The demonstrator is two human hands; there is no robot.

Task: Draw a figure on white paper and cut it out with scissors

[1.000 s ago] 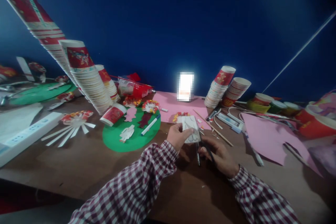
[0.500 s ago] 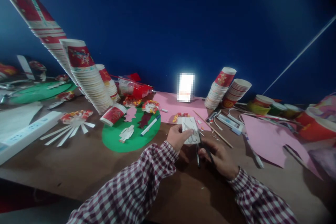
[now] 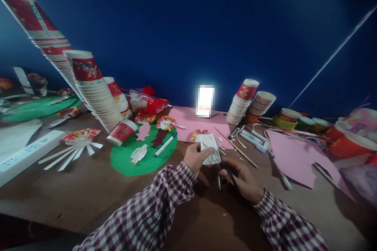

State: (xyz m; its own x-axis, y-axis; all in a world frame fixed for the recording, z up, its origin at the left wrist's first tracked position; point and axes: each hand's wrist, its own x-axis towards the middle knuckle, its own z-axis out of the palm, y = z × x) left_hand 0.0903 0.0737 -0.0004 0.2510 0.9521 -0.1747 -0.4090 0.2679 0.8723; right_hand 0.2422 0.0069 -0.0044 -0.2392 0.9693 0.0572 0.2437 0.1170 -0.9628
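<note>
My left hand pinches a small white paper piece with dark drawn lines, held just above the brown table. My right hand is closed around black-handled scissors, whose tips meet the lower edge of the paper. A thin dark pen lies on the table under my hands. Both sleeves are red and white check.
A green paper disc with cut-out figures and a marker lies to the left. Tall leaning stacks of paper cups stand behind it, shorter stacks to the right. Pink paper sheets, sticks, paint cups and a white power strip surround my hands.
The view has shifted slightly, so everything sits a little lower and further left. My hands keep the same hold on the paper and scissors.
</note>
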